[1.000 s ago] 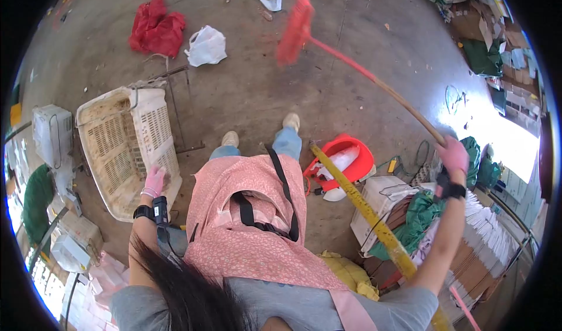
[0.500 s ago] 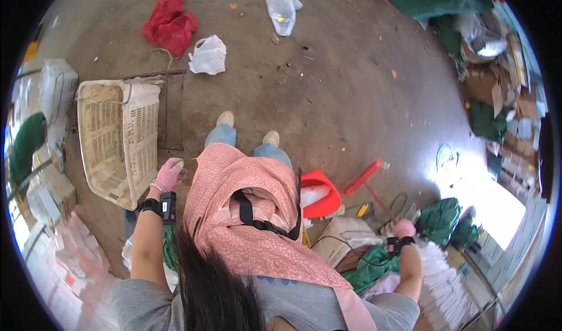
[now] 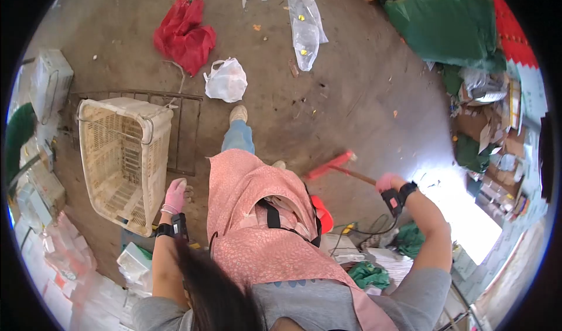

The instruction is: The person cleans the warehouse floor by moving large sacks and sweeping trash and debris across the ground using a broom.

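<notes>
A red broom (image 3: pixel 331 165) has its head low over the floor. Its handle runs right into my right hand (image 3: pixel 387 183), which is closed round it in a pink glove. My left hand (image 3: pixel 177 195), gloved in pink with greyish fingertips, hangs just right of the white basket (image 3: pixel 157 173). Its fingers look loosely bent and slightly apart, with nothing visible in them. The dirty, slotted basket stands at the left by a rusty metal frame (image 3: pixel 190 135). Beside my apron, part of a red dustpan (image 3: pixel 322 212) shows.
Ahead on the floor lie a red cloth or bag (image 3: pixel 186 35), a white plastic bag (image 3: pixel 226 80) and a clear plastic bag (image 3: pixel 305 31). Green sheeting (image 3: pixel 445 23) and piled cardboard (image 3: pixel 474 120) line the right. White boxes (image 3: pixel 52 85) stand at the left.
My view has shifted forward as one foot has stepped ahead. The broom first swung down from far in front to the right, then came inward with my right hand. My left hand has left the basket.
</notes>
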Demonstrator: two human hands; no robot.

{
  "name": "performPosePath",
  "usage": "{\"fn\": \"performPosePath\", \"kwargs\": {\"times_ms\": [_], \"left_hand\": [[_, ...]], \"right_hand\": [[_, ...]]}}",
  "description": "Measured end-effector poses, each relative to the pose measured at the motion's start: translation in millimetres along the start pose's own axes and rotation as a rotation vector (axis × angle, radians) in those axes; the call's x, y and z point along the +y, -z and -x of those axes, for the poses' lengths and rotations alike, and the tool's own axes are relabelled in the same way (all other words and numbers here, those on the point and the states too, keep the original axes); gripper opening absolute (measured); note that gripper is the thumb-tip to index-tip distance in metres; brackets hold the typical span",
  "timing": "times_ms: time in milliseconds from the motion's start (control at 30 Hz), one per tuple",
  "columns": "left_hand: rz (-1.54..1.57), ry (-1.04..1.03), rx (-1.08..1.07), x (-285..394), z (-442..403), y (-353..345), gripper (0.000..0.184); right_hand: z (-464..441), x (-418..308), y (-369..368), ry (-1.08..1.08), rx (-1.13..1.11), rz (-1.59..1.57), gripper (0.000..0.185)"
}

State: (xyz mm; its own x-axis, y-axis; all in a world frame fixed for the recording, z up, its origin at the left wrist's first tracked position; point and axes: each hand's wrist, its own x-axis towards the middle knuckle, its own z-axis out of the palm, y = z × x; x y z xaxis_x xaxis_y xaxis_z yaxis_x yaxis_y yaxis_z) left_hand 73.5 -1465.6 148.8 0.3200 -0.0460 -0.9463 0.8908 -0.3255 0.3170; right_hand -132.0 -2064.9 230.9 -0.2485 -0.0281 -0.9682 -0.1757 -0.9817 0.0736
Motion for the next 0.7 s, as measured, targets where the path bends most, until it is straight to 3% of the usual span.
{"fn": "performPosePath", "kwargs": {"times_ms": [67,100,167,300,367,433,500,533,700], "left_hand": [[0.138,0.023,0.012,22.3,-7.2,1.0,0.031],[0.215,0.025,0.008,28.0,-13.1,2.9,0.032],[0.288,0.011,0.051,41.2,-17.1,0.7,0.031],[0.378,0.011,0.074,54.6,-15.5,-3.2,0.032],[0.411,0.037,0.068,49.0,-20.7,-4.7,0.032],[0.434,0.084,0.076,36.0,-27.7,-4.5,0.033],[0.461,0.137,0.065,28.9,-26.4,-4.7,0.033],[0.472,0.164,0.060,27.4,-24.8,-6.2,0.032],[0.400,0.036,0.051,28.1,-14.1,-8.8,0.030]], "right_hand": [[23.8,8.3,79.0,0.260,0.050,0.297,0.026],[72.3,-10.3,131.8,0.246,0.093,0.259,0.023],[108.5,-14.2,205.3,0.449,0.213,0.538,0.020],[196.1,-76.8,308.9,0.217,0.260,0.790,0.022],[209.4,-96.7,330.0,0.005,0.391,0.281,0.015],[218.8,-117.4,344.3,-0.175,0.585,-0.271,0.020],[191.8,-114.0,337.8,-0.060,0.919,-0.276,0.033],[172.3,-113.7,332.8,-0.020,0.977,-0.337,0.036],[76.1,-83.6,244.9,-0.032,1.310,-0.417,0.026]]}}
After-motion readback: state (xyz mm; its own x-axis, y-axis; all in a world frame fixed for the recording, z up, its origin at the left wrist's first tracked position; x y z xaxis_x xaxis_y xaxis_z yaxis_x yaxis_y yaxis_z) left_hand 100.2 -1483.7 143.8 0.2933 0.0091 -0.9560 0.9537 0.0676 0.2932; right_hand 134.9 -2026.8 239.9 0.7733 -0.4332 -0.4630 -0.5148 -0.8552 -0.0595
